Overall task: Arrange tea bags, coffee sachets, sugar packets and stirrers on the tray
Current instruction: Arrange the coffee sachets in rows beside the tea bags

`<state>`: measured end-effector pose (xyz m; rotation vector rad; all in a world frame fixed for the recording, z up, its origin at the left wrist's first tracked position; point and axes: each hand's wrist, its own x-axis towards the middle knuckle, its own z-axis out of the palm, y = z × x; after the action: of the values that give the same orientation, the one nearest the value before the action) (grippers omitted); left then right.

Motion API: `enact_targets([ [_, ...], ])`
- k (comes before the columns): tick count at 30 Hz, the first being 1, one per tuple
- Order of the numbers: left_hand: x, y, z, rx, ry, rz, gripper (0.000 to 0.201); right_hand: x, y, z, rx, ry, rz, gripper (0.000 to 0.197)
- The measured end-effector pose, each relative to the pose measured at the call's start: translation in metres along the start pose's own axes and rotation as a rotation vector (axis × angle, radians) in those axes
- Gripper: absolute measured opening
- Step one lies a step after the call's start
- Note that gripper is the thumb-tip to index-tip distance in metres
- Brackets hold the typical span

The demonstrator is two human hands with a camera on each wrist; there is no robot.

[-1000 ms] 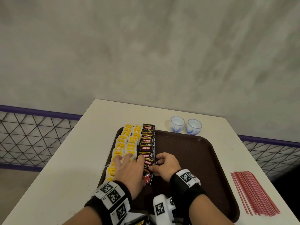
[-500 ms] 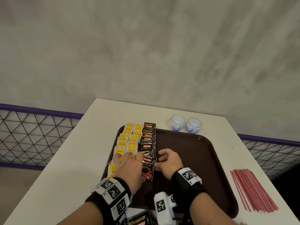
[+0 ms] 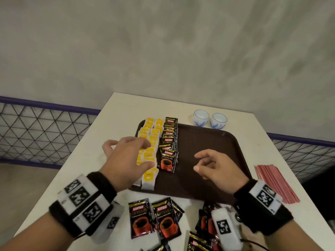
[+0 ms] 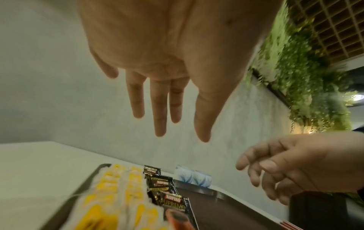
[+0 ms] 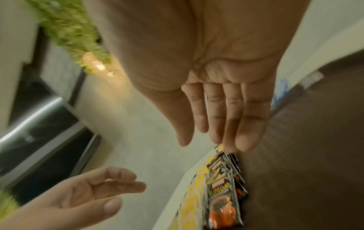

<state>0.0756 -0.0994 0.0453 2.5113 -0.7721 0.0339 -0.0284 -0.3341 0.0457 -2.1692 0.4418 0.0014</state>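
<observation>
A dark brown tray point(image 3: 208, 142) lies on the white table. Along its left side run two rows of yellow-and-white tea bags point(image 3: 150, 176) and one overlapping row of black coffee sachets point(image 3: 167, 160). My left hand point(image 3: 126, 160) hovers over the tea bags, fingers relaxed and empty. My right hand point(image 3: 212, 165) hangs above the bare middle of the tray, fingers loosely curled, holding nothing. Loose coffee sachets point(image 3: 154, 218) lie on the table in front of the tray. Red stirrers point(image 3: 275, 182) lie in a bundle to the right of the tray.
Two small blue-and-white cups point(image 3: 210, 120) stand on the table behind the tray. The white table point(image 3: 81, 169) has edges close on the left and right, with a wire mesh fence point(image 3: 36, 133) beyond. A grey wall rises behind.
Both hands have lifted off the row of coffee sachets and drawn apart and back toward me. The nearest sachet now lies released at the front of the row.
</observation>
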Motion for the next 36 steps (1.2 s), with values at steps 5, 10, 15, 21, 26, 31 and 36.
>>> enact_targets([
  [5, -0.081, -0.021, 0.004, 0.046, -0.225, -0.085, 0.057, -0.063, -0.006, 0.030, -0.440, -0.233, 0.056, 0.036],
  [10, -0.109, -0.022, 0.041, 0.181, -0.370, -0.167, 0.094, -0.076, -0.015, 0.084, -0.588, -0.282, 0.089, 0.061],
  [15, -0.099, -0.006, 0.049, 0.285, -0.352, -0.148, 0.084, -0.067, -0.017, 0.104, -0.620, -0.293, 0.163, 0.063],
  [21, -0.089, -0.014, 0.042, 0.219, -0.476, -0.175, 0.075, -0.065, -0.006, 0.088, -0.394, -0.241, 0.137, 0.012],
  [26, -0.083, -0.028, 0.040, -0.108, -0.443, -0.208, 0.042, -0.055, 0.006, 0.057, 0.211, -0.121, 0.216, 0.008],
  [31, -0.063, -0.018, 0.014, -0.364, -0.365, -0.137, 0.019, -0.010, 0.013, 0.037, 0.263, 0.062, 0.227, 0.009],
  [36, -0.020, -0.001, 0.018, -0.276, -0.329, -0.025, 0.018, 0.034, 0.014, 0.052, 0.145, 0.061, 0.301, 0.024],
])
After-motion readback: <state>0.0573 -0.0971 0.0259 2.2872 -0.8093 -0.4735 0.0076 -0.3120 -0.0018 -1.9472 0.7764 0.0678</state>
